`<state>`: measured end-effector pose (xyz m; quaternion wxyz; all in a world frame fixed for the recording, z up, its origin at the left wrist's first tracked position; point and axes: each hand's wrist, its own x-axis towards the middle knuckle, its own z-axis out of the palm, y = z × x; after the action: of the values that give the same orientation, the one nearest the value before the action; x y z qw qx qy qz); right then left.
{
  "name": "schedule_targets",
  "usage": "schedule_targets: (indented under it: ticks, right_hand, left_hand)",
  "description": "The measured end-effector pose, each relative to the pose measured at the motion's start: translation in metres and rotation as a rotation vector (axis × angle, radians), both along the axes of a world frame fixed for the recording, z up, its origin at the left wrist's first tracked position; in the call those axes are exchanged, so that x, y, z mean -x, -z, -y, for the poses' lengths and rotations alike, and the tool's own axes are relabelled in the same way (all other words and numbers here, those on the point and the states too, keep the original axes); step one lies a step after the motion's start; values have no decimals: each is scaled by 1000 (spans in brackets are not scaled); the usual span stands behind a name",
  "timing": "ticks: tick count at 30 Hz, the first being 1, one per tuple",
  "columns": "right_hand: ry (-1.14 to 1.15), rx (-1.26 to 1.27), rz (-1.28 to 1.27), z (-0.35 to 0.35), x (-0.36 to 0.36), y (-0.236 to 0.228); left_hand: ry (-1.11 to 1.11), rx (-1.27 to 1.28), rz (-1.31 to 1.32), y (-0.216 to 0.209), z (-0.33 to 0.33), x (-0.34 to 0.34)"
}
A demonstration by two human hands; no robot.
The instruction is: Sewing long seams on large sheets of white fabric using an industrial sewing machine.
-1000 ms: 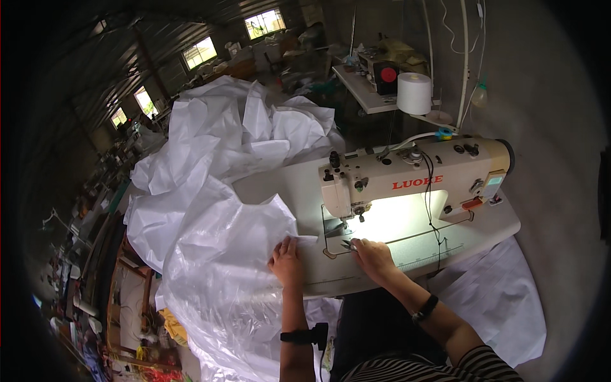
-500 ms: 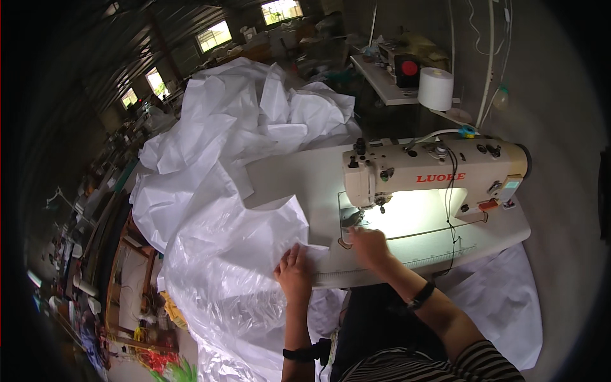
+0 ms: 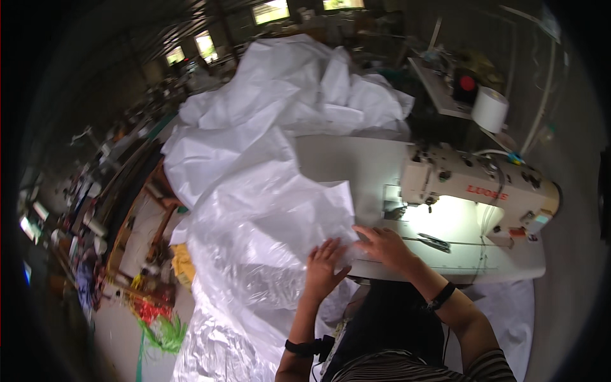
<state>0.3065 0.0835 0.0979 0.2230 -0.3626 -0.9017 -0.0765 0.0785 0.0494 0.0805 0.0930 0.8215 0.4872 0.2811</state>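
Note:
My left hand (image 3: 326, 270) lies on a large white, glossy plastic-like sheet (image 3: 261, 210), its fingers spread near the sheet's right edge. At that same edge my right hand (image 3: 387, 253) reaches left with fingers stretched out, fingertips touching or just over the border; it holds nothing I can see. Right of it stands a beige sewing machine (image 3: 474, 184) with its lamp lit over the needle area. Small dark thread snips (image 3: 435, 242) lie on the pale machine table (image 3: 331, 159). The sheet drapes over the table's left side and down toward my lap.
A white thread cone (image 3: 490, 109) stands behind the machine, near a side table (image 3: 439, 89) with a dark box. More white material (image 3: 503, 318) hangs below the table at right. At left are a wooden frame (image 3: 118, 239), a yellow cloth (image 3: 182, 264) and green strips (image 3: 167, 332).
My right hand has left the needle area and come over to the sheet's edge beside my left hand. Snips now show on the table. The whole view has shifted, with the machine farther right.

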Motion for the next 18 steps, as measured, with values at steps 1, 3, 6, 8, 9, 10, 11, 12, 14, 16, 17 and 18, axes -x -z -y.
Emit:
schedule_targets:
  ticks: [1,3,6,8,9,10,11,12,14,16,17,18]
  right_hand:
    - [-22,14,41,-3,9,-8]
    - [-102,119,-225,-6,27,-33]
    - [-176,650,-898,-13,47,-103]
    - [-226,543,-951,-31,46,-172]
    - [-289,492,-1031,-43,47,-207]
    - [-319,373,-1012,-53,44,-243]
    - [-383,290,-1042,-64,44,-277]
    - [-316,257,-1039,-71,41,-308]
    - [-310,160,-1009,-84,39,-359]
    - [-261,87,-979,-91,39,-396]
    - [-243,46,-960,-93,38,-409]
    - [-221,19,-950,-95,37,-419]
  left_hand:
    - [-9,17,7,-3,5,4]
    - [-69,-47,65,-8,18,16]
    - [-326,-206,169,-15,45,47]
    - [-483,-280,220,-18,62,75]
    - [-593,-299,220,-18,70,90]
    - [-614,-281,294,-17,76,107]
    - [-654,-248,349,-15,81,123]
    - [-680,-223,420,-11,87,137]
    - [-836,-234,453,2,101,164]
    - [-949,-262,526,20,112,190]
    - [-967,-306,608,30,117,206]
    - [-952,-336,875,40,120,219]
